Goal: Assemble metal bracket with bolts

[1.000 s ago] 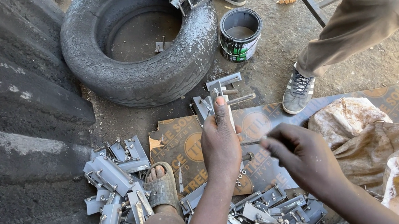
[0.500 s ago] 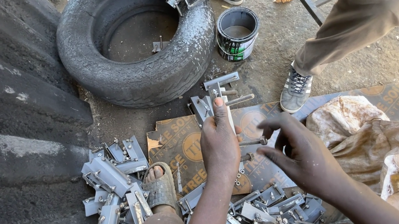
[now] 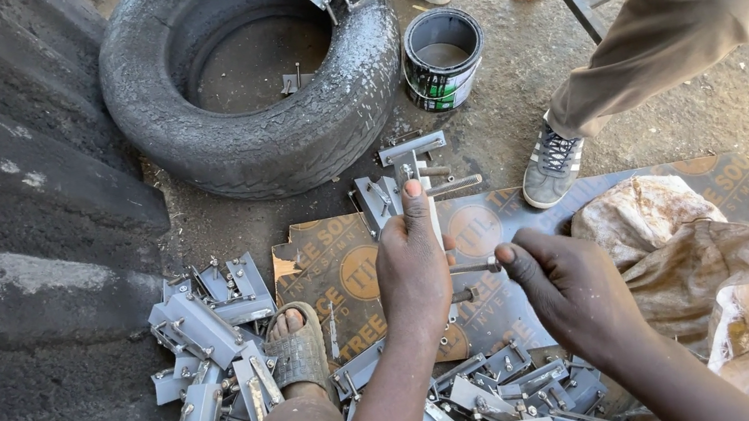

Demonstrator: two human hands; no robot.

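**Two hands working a metal bracket on a printed board**

Pressing down with fingers stretched flat, the left hand [image 3: 414, 275] is pinning a long grey metal bracket [image 3: 419, 183] against the printed board [image 3: 345, 276]; its forefinger is lying along the bracket's stem, so the hand is bearing on the piece rather than closing round it. Just right of the bracket, the right hand [image 3: 571, 294] is pinching a thin metal pin [image 3: 473, 268] between thumb and forefinger, the pin pointing across at the bracket's side, its tip lying at the bracket beside the left hand.

Beyond the bracket's far end, a worn black tyre [image 3: 256, 78] is lying flat, and a round tin [image 3: 441, 57] with a green and white label is standing right of it. Left of the bracket, a sandalled foot [image 3: 297, 350] is resting on the board's edge, with a heap of grey metal parts [image 3: 204, 371] piling up past it. More grey parts [image 3: 508, 401] are crowding the near side below both hands. Right of the bracket, a crumpled pale sack [image 3: 698, 268] is covering that end of the board, and another person's grey sports shoe [image 3: 552, 166] is standing at the board's far edge. Bare brown board with round orange emblems is showing around the bracket.
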